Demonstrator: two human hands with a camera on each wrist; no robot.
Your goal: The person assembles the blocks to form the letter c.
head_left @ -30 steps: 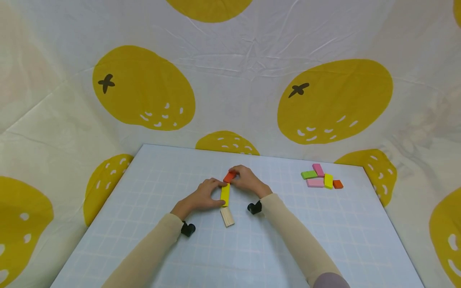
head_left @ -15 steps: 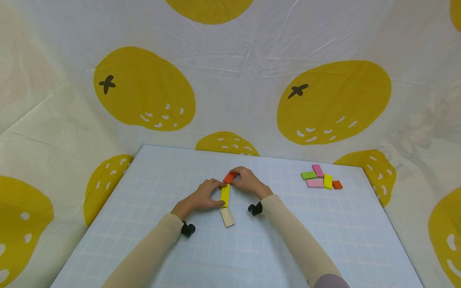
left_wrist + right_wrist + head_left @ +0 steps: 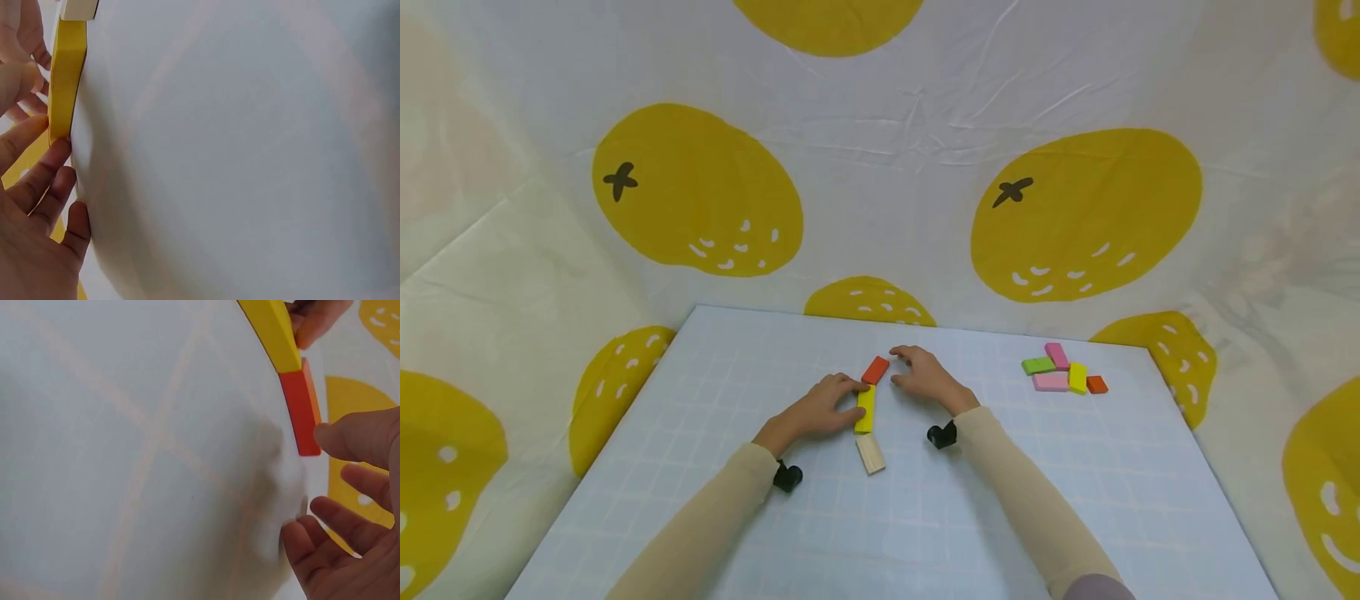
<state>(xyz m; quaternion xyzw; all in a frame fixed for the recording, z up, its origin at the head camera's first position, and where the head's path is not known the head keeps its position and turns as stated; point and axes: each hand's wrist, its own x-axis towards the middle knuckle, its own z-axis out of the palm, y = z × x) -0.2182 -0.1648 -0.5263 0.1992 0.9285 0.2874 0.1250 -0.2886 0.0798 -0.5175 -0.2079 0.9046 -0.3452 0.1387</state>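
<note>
A yellow block (image 3: pixel 868 402) lies mid-table in a slightly bent line with a red block (image 3: pixel 876 370) at its far end and a plain wooden block (image 3: pixel 871 454) at its near end. My left hand (image 3: pixel 820 407) rests beside the yellow block, its fingertips at the block's left side and far end. In the left wrist view the thumb stands a little off the yellow block (image 3: pixel 67 78). My right hand (image 3: pixel 925 377) hovers just right of the red block with fingers spread and nothing held; in the right wrist view its thumb tip overlaps the red block's (image 3: pixel 301 415) side.
At the back right lies a loose group of blocks: a green one (image 3: pixel 1038 366), two pink ones, a yellow one (image 3: pixel 1077 378) and a red-orange one (image 3: pixel 1097 385). A fruit-print cloth (image 3: pixel 880 225) hangs behind the light blue table (image 3: pixel 760 533).
My right hand has let go of the red block and drawn back to the right, its fingers spreading. The left thumb has eased off the yellow block's near end.
</note>
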